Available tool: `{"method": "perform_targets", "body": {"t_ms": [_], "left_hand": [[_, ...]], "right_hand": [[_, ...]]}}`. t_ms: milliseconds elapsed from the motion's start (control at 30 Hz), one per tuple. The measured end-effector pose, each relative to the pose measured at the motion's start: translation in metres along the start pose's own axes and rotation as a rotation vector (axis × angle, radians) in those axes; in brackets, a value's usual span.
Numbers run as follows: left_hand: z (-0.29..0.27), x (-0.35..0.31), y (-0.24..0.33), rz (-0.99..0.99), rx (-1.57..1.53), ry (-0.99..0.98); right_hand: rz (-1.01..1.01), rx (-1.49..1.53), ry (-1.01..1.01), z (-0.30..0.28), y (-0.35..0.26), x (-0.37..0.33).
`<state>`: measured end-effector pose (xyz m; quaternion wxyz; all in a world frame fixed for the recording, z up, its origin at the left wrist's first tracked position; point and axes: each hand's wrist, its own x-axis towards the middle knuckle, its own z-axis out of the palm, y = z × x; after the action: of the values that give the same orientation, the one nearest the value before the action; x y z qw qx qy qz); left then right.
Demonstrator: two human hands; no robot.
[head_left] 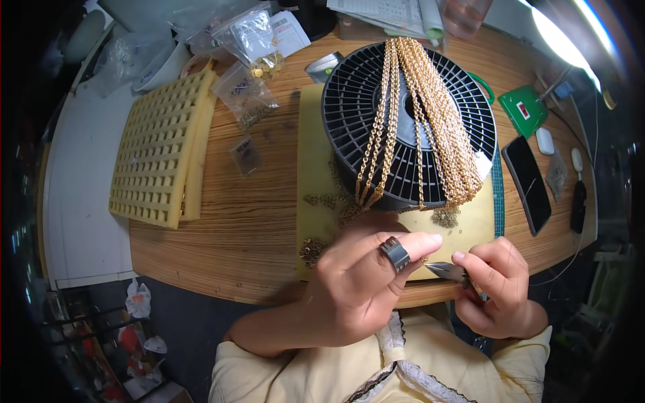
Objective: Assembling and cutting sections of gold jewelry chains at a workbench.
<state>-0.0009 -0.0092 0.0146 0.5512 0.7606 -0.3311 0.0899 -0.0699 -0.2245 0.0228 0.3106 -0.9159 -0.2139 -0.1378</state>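
Head view: right hand [494, 285], fingers closed around dark-nosed pliers [445, 270]; the tool's long axis runs leftward and slightly up, toward the left hand [356, 282]. Left fingers appear pinched on a tiny gold-coloured piece [424, 260], just off the pliers' tip on its left; contact with the tip cannot be told. Gold chains [437, 134] drape over a black spool [346, 101] beyond both hands.

desk [248, 221] has a striped wood-grain top, whitish surface [84, 188] along its left side, dark floor [195, 329] below, a cluttered rack [74, 324] lower left, and a super bright white lamp [564, 43] glaring upper right, room edges mostly too dark to make out
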Motion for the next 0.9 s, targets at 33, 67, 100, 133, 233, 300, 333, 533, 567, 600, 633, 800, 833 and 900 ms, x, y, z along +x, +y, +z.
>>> {"method": "perform_targets", "body": {"t_ms": [33, 67, 100, 133, 233, 300, 333, 533, 567, 600, 633, 800, 833, 900], "left_hand": [[-0.001, 0.0, 0.003, -0.052, -0.035, -0.007], [-0.002, 0.001, 0.004, -0.104, -0.069, -0.014], [-0.004, 0.001, 0.004, -0.104, -0.067, -0.014], [-0.007, 0.002, 0.004, -0.126, -0.122, -0.045], [-0.01, 0.003, 0.005, -0.191, -0.21, -0.094], [-0.01, 0.004, 0.006, -0.234, -0.243, -0.113], [-0.01, 0.004, 0.004, -0.204, -0.256, -0.123], [-0.002, -0.002, -0.003, -0.185, -0.492, -0.081], [-0.001, -0.003, -0.002, -0.215, -0.522, -0.062], [-0.002, -0.002, -0.002, -0.215, -0.521, -0.061], [-0.003, 0.0, 0.0, -0.189, -0.368, -0.04], [0.006, 0.004, 0.0, -0.148, 0.161, 0.067], [0.009, 0.003, -0.001, -0.139, 0.217, 0.07], [0.015, 0.005, -0.007, -0.121, 0.218, 0.061]], "right_hand": [[0.002, 0.018, 0.0, 0.0, 0.0, 0.0], [0.001, 0.02, 0.0, 0.0, 0.0, 0.001], [0.002, 0.038, 0.001, 0.0, 0.0, 0.001], [0.003, 0.055, 0.002, 0.0, 0.0, 0.002], [-0.002, 0.07, 0.008, 0.001, 0.0, 0.001], [0.002, 0.07, 0.0, 0.0, 0.0, 0.001], [0.006, 0.069, -0.008, -0.001, 0.0, 0.001], [0.139, 0.375, -0.058, 0.002, 0.005, -0.004], [0.139, 0.376, -0.058, 0.003, 0.004, -0.004], [0.071, 0.201, -0.001, 0.003, 0.003, -0.003], [0.002, 0.027, 0.056, 0.003, 0.003, -0.001], [-0.056, -0.063, 0.099, 0.005, 0.002, 0.001], [-0.06, -0.071, 0.104, 0.006, 0.002, 0.002], [-0.063, -0.071, 0.103, 0.006, 0.001, 0.002]]}}
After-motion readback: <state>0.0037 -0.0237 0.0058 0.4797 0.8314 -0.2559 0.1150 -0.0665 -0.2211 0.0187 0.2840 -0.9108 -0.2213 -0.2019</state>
